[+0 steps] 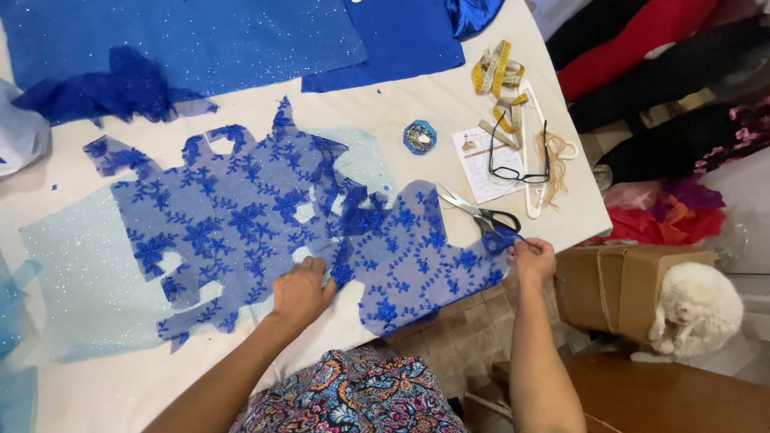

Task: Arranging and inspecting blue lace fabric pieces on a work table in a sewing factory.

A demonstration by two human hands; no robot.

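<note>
Here the blue floral lace piece [265, 224] lay flat on the white table [417, 104], its long axis running left to right across the person's front, from a ragged upper-left end to a lobe overhanging the near table edge at the right. Beneath its left half sat a pale glittered tulle sheet [76, 273].

Left hand [301, 290]: palm down, fingers loosely curled, pressing on the lace near its near edge about mid-length. It held nothing; it rested on the fabric.

Right hand [532, 258]: fingers pinched closed on the far-right tip of the lace, right at the table edge. That tip lay just beside the black-handled scissors [480, 212], which were on the table, blades pointing up-left, handles toward the right hand. The right hand was clearly the nearer one to the scissors; the left was well apart from them.

So the lace spanned between both hands, left hand anchoring the middle, right hand holding the end.

Other items noted: black-rimmed glasses [520, 156] on a small printed paper slip [480, 164], a yellow tape measure [497, 70] beyond them, a small blue pin tin [419, 137], darker blue fabric [192, 40] at the far side. Off the table, right: a cardboard box [609, 285] with a white fluffy animal [699, 309] beside it.
</note>
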